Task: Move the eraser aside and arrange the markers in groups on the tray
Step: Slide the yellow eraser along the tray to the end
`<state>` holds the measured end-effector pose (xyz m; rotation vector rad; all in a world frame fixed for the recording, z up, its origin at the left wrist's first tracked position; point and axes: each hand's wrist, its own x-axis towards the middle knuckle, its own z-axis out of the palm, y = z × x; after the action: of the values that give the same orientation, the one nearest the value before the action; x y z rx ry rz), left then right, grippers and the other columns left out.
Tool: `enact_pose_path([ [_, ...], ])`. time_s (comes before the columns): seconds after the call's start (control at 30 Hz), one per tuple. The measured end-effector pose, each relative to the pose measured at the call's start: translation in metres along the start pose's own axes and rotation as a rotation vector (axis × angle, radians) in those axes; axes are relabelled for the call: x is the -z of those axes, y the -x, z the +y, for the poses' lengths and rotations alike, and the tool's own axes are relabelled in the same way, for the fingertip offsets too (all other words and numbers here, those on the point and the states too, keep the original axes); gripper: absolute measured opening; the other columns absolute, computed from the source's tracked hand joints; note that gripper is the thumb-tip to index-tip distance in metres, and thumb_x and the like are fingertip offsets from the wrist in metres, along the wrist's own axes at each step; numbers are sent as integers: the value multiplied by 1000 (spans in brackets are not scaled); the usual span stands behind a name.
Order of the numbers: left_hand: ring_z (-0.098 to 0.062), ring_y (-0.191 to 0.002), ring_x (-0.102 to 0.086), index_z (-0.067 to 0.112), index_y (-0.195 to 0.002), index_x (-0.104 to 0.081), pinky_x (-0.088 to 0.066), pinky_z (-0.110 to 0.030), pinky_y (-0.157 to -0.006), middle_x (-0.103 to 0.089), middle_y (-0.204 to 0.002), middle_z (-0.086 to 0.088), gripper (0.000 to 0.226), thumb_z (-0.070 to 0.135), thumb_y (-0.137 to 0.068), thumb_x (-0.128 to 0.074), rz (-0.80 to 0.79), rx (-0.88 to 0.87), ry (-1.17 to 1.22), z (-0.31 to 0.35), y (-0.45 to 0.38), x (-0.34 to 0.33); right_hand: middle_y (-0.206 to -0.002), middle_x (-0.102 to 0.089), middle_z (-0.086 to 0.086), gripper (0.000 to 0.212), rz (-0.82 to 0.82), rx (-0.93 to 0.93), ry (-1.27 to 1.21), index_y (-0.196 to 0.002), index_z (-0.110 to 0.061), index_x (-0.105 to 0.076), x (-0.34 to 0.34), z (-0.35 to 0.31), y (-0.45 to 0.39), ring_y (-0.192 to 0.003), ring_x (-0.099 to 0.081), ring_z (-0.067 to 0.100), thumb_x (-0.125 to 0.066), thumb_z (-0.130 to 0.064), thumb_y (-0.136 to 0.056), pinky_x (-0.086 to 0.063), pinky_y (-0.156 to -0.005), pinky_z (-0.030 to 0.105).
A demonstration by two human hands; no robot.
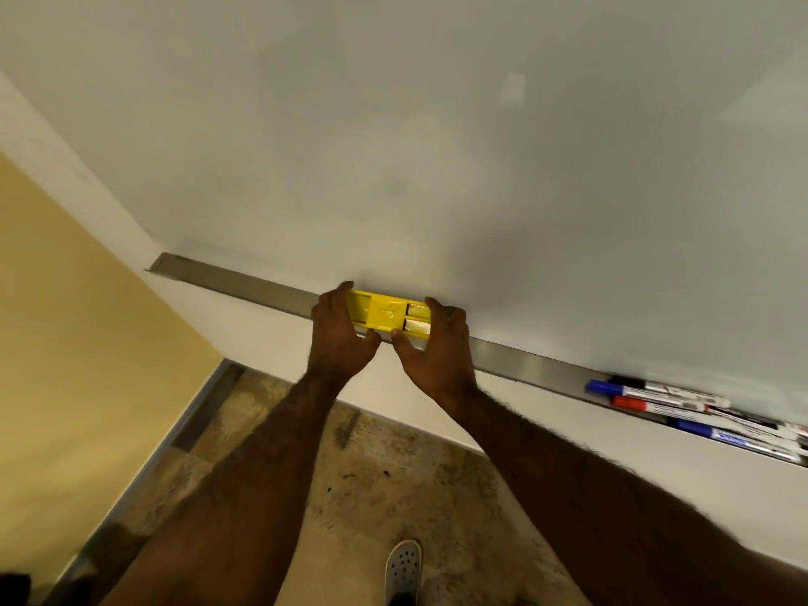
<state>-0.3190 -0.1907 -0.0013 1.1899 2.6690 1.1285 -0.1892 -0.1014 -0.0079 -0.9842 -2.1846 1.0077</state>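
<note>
A yellow plastic eraser point(384, 313) lies on the long metal tray point(245, 284) under the whiteboard, near the tray's middle. My left hand point(339, 334) grips its left end and my right hand point(437, 343) grips its right end, thumbs meeting at the front edge. Far right on the tray lie several markers point(682, 408) in a loose pile, with blue, red and black caps; their right ends run out of view.
The whiteboard point(437, 146) fills the upper view. A yellow wall point(78, 343) stands at the left, meeting the white wall at a corner. Below are a mottled stone floor point(384, 465) and my grey shoe point(403, 566).
</note>
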Motion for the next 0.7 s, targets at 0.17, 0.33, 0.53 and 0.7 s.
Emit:
enact_pose_path([
  [0.17, -41, -109, -53, -3, -132, -44, -39, -43, -92, -54, -119, -24, 77, 22, -62, -67, 10, 42, -67, -63, -30, 37, -128, -47, 17, 68, -121, 15, -123, -135, -8, -43, -61, -33, -19, -114, -52, 30, -73, -35, -80, -42, -88, 27],
  [0.33, -44, -114, -52, -8, -132, -42, -38, -44, -96, -53, -125, -27, 77, 22, -65, -63, -17, 118, -92, -115, -58, 56, -132, -51, 12, 67, -237, -21, -166, -134, -10, -43, -113, -50, -39, -119, -51, 24, -72, -39, -81, -42, -92, 25],
  [0.53, -47, -115, -51, -10, -133, -39, -39, -49, -97, -53, -125, -30, 82, 25, -61, -58, -62, 171, -79, -137, -86, 63, -137, -52, 8, 65, -415, -49, -189, -136, -15, -42, -140, -56, -62, -121, -53, 23, -71, -38, -82, -44, -103, 35],
  [0.7, -45, -116, -51, -4, -137, -34, -42, -51, -100, -52, -129, -25, 87, 26, -59, -57, -94, 285, -13, -158, -103, 58, -133, -57, 4, 60, -482, -83, -206, -133, -19, -46, -161, -56, -78, -118, -56, 23, -72, -37, -82, -44, -101, 35],
])
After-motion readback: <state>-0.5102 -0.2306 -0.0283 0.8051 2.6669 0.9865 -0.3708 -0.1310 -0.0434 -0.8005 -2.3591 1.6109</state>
